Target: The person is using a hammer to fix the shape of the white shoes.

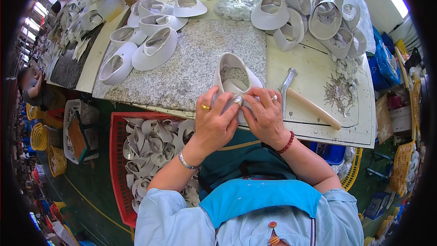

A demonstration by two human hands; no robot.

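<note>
At the front edge of the granite slab (200, 59), a white shoe upper (221, 69) stands with its rounded opening facing up. My left hand (215, 117) pinches its near end with curled fingers. From the other side, my right hand (265, 115) grips the same near end, thumb and fingertips close to the left ones. What lies beneath the fingertips is hidden. Beside my right hand rests a hammer (315, 109) with a metal head and pale wooden handle. More white uppers (157, 49) sit at the slab's far left.
Other uppers (270, 11) are heaped at the back right, beside a clear plastic bag (240, 2). Loose metal pins (340, 94) lie scattered at the table's right. A red crate (119, 173) full of white pieces stands below the table's left front. A person (34, 86) is at far left.
</note>
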